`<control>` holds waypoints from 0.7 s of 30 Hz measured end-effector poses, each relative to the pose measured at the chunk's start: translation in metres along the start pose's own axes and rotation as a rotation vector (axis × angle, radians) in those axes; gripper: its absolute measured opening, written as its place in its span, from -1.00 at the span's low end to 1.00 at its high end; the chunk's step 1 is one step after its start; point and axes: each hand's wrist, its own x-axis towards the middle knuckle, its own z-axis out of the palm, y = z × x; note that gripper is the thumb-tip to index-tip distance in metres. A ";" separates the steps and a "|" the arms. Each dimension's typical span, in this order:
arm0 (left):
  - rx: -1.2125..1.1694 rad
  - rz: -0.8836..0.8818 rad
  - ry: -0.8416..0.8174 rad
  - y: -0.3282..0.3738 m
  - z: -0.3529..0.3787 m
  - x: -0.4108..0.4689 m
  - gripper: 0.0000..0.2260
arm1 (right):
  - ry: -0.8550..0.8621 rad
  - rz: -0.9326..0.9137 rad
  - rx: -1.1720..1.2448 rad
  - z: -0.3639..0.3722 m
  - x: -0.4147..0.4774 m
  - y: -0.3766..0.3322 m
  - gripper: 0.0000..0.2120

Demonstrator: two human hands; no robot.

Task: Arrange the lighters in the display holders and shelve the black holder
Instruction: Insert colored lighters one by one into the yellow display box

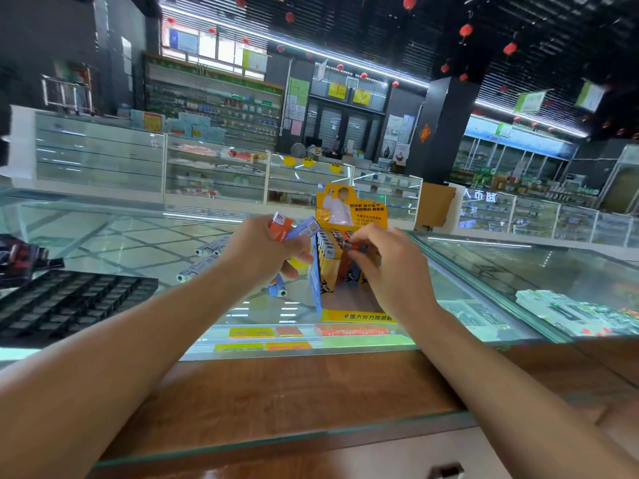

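One wide-angle head-worn view looks forward and slightly down across the glass counter point(138, 236) toward the far shelves point(221, 108). The left hand point(256, 252) and right hand point(390, 271) sit close to the lens, at mid-frame.

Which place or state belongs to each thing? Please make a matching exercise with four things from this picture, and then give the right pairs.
Things
1. black holder
2. yellow display box
3. left hand
4. right hand

Places or states
A. grips an orange lighter and a blue lighter
B. lies at the left on the glass counter
C. pinches a lighter at the top of the box
D. stands upright in the middle, partly filled

Pairs: 1-B, 2-D, 3-A, 4-C
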 end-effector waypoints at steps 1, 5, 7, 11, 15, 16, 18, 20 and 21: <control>0.000 -0.005 0.004 0.000 0.000 0.000 -0.89 | 0.001 -0.010 -0.011 0.000 0.000 0.001 -0.89; -0.003 -0.034 0.011 0.001 0.000 0.000 -0.87 | -0.027 -0.014 -0.038 0.006 -0.002 0.004 -0.75; -0.039 -0.012 0.020 0.004 0.000 -0.001 -0.79 | -0.011 -0.030 -0.039 0.005 -0.004 0.005 -0.73; -0.104 0.092 -0.037 0.008 -0.003 -0.003 -0.83 | 0.073 -0.069 0.071 -0.007 -0.006 -0.002 -0.74; -0.106 0.129 -0.129 0.012 -0.003 -0.008 -0.87 | 0.111 -0.193 0.063 -0.011 -0.006 -0.008 -0.71; -0.110 0.131 -0.146 0.012 -0.002 -0.009 -0.88 | 0.113 -0.229 0.043 -0.011 -0.006 -0.009 -0.73; -0.117 0.140 -0.183 0.013 -0.001 -0.011 -0.88 | 0.130 -0.282 0.026 -0.010 -0.005 -0.008 -0.80; -0.129 0.141 -0.219 0.013 -0.001 -0.013 -0.88 | 0.142 -0.309 0.044 -0.009 -0.004 -0.006 -0.82; -0.134 0.141 -0.232 0.013 -0.001 -0.014 -0.88 | 0.138 -0.315 0.052 -0.010 -0.004 -0.006 -0.79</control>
